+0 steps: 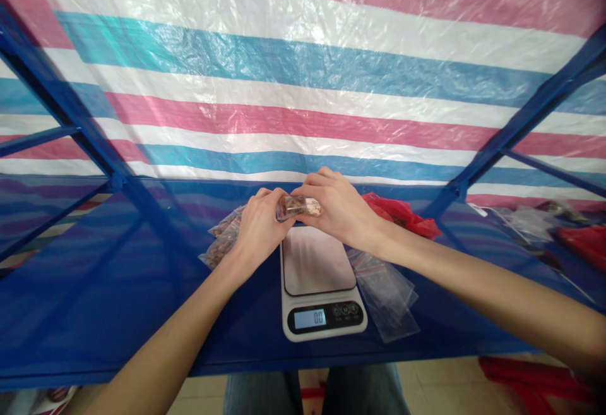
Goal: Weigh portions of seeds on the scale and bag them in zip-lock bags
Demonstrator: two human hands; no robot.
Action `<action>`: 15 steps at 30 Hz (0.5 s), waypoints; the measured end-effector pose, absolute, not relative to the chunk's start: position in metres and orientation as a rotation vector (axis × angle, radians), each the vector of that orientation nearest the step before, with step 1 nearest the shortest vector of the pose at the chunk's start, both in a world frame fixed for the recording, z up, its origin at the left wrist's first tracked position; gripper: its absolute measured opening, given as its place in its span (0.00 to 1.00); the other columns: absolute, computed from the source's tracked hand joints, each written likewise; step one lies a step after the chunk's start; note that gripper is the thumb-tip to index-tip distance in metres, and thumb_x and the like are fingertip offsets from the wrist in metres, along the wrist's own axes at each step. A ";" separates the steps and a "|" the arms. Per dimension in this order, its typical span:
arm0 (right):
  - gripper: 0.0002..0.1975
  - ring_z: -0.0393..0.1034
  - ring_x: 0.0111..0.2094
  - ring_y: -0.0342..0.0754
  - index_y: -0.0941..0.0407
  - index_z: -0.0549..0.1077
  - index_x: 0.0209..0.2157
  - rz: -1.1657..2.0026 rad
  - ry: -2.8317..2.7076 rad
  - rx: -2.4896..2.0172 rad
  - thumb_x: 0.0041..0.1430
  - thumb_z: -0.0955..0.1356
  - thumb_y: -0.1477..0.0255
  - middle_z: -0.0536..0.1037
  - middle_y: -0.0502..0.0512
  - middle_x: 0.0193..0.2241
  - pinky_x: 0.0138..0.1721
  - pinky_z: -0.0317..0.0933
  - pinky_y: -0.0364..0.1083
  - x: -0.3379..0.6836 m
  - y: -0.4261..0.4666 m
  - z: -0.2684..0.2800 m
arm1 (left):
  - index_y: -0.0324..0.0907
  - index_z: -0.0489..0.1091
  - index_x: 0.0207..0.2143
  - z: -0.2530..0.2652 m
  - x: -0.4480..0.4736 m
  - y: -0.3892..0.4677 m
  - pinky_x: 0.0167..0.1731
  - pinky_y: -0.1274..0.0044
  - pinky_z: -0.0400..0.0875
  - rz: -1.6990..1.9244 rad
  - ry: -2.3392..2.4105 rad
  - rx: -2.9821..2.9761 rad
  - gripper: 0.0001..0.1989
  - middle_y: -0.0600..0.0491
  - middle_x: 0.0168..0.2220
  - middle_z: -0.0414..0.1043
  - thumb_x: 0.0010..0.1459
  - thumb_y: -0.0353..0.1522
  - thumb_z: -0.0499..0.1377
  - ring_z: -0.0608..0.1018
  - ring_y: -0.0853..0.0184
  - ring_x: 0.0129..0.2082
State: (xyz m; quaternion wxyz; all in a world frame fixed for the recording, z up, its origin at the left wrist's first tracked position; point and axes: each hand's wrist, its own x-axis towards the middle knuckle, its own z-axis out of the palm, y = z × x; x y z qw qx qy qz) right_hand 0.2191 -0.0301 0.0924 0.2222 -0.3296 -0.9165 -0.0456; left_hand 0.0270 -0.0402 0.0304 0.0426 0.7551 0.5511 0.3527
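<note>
Both hands meet above the far end of a white digital kitchen scale (319,263), whose display reads 0.0. Between them they grip a small clear plastic bag (297,206) with brownish contents that I cannot make out. My left hand (262,222) is closed on the bag's left end, and my right hand (334,203) pinches its right end, with the fingers curled behind. Filled clear bags (222,244) of brown pieces lie just left of my left hand. Flat clear zip bags (388,295) lie against the scale's right side, below my right forearm.
A red plastic bag (402,213) sits behind my right wrist. The blue shelf (118,314) has blue metal posts (80,124) at both sides and a striped plastic sheet (303,105) behind. More plastic bags (530,222) lie beyond the right post. A red frame (530,377) stands below.
</note>
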 end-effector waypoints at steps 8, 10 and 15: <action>0.07 0.64 0.43 0.56 0.56 0.81 0.44 -0.235 -2.545 -0.893 0.65 0.76 0.72 0.77 0.57 0.39 0.43 0.55 0.52 0.219 -0.027 0.098 | 0.44 0.72 0.36 0.033 0.026 -0.039 0.39 0.69 0.71 1.183 1.657 2.184 0.08 0.54 0.33 0.75 0.54 0.27 0.65 0.78 0.58 0.38; 0.07 0.64 0.44 0.56 0.57 0.80 0.45 -0.272 -2.548 -0.883 0.65 0.75 0.73 0.77 0.58 0.40 0.44 0.55 0.53 0.220 -0.027 0.099 | 0.44 0.71 0.35 0.033 0.026 -0.039 0.39 0.69 0.71 1.197 1.652 2.152 0.07 0.54 0.34 0.76 0.54 0.27 0.65 0.78 0.58 0.37; 0.08 0.63 0.47 0.58 0.56 0.78 0.48 -0.460 -2.612 -0.772 0.69 0.70 0.77 0.76 0.61 0.45 0.45 0.56 0.54 0.216 -0.027 0.104 | 0.42 0.74 0.39 0.030 0.025 -0.037 0.38 0.71 0.72 1.228 1.501 2.017 0.07 0.53 0.35 0.78 0.55 0.29 0.63 0.79 0.60 0.37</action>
